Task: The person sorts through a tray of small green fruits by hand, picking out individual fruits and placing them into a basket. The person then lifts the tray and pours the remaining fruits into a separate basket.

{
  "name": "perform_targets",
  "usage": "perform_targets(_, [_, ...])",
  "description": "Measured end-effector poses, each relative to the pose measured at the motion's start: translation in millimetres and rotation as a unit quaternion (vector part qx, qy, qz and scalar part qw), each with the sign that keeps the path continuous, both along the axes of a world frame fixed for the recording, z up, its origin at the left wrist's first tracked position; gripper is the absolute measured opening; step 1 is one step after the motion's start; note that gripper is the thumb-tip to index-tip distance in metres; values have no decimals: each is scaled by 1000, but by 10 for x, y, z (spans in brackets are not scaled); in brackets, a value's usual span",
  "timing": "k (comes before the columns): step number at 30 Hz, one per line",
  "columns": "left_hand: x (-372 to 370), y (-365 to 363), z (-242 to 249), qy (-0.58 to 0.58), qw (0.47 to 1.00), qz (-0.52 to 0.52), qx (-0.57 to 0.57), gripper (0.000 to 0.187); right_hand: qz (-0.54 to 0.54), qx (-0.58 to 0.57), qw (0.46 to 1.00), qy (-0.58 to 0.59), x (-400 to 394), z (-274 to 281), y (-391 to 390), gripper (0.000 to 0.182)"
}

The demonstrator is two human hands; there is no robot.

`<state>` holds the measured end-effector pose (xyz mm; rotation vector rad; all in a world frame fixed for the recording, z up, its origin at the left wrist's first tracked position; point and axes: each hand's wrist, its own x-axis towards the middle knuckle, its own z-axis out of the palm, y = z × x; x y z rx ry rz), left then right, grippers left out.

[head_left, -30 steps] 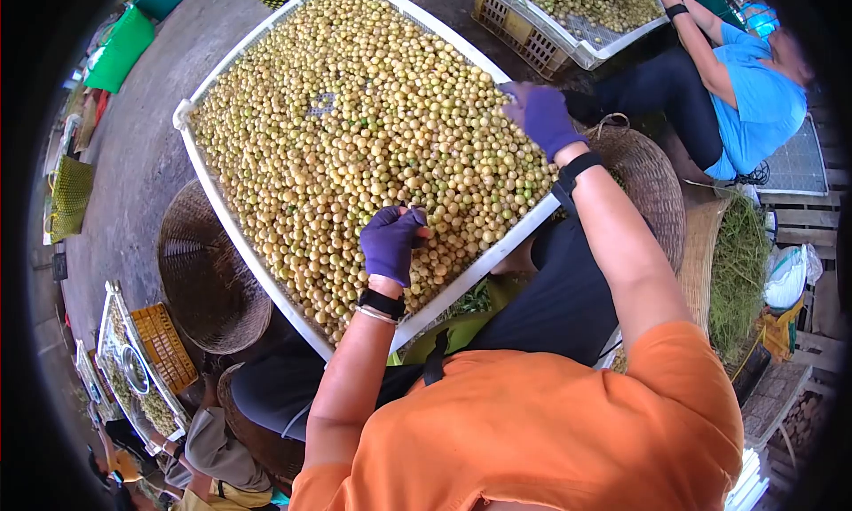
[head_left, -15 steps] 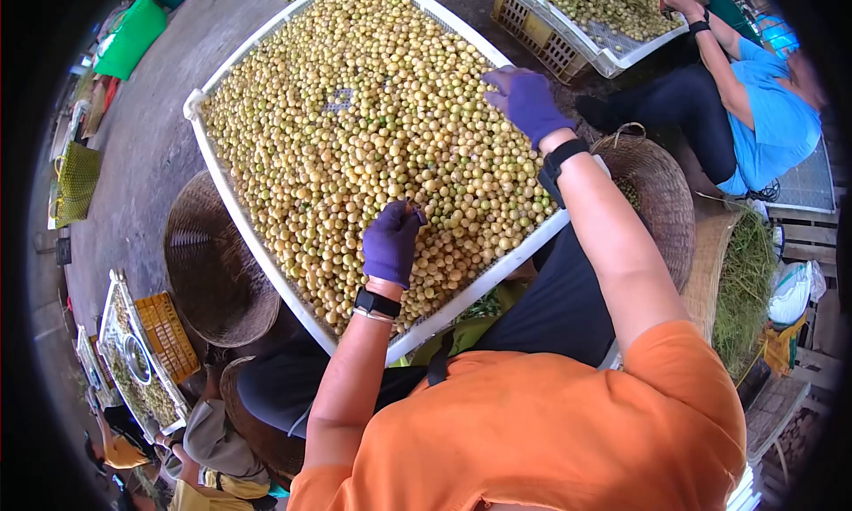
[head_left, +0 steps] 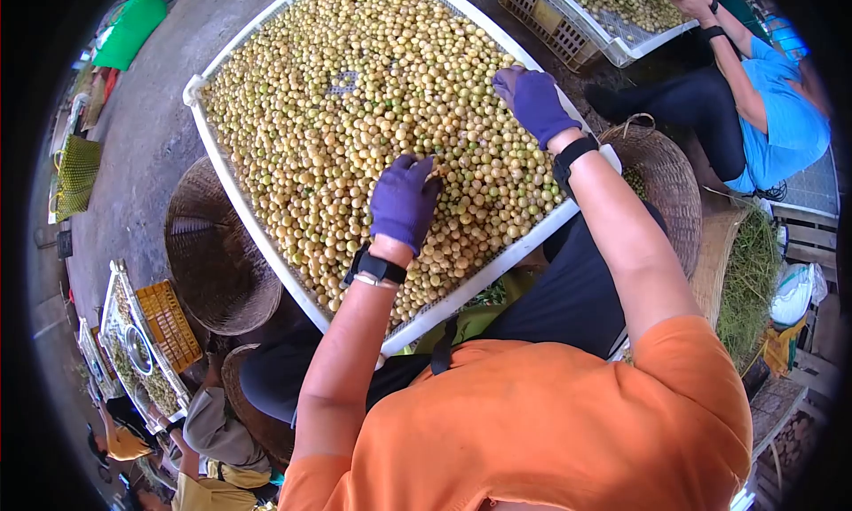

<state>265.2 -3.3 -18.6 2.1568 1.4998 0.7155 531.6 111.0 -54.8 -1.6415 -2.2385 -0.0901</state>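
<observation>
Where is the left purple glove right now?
In the head view, the left purple glove is near the middle, over the round fruits in the white tray, lower and further left than the right glove.

Fruit-handling workplace, communal in layout. Small round fruit (head_left: 311, 174) covers a large white-rimmed tray (head_left: 480, 277); other trays (head_left: 648, 47) bear similar fruit, one set over a crate (head_left: 552, 28). Wicker baskets (head_left: 217, 267) stand beside the main tray, with a heap of green stalks (head_left: 750, 285), a white sack (head_left: 790, 295) and wooden slats (head_left: 804, 237) at the right. A worker (head_left: 783, 125) in blue sits at another tray, and more people (head_left: 215, 435) are gathered at the lower left. The floor (head_left: 133, 147) is grey and stained.
</observation>
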Motion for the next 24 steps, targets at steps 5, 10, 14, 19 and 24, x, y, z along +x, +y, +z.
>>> perform_targets(5, [411,103,-98,-350,907,75,-224,28,31,-226,927,297,-387,628,-438,23])
perform_targets(10, [379,-81,-12,-438,859,-22,-264,15,93,-239,886,386,-774,545,-898,15])
perform_targets(14, [300,-251,-33,-134,989,-53,-37,14,213,-55,972,79,-798,524,-1015,7])
perform_targets(19, [277,-314,-97,-349,894,79,-270,9,119,-81,989,20,-578,646,-809,7])
perform_targets(24, [238,-51,-130,84,996,6,2,13,-110,17,992,-65,478,652,-349,19])
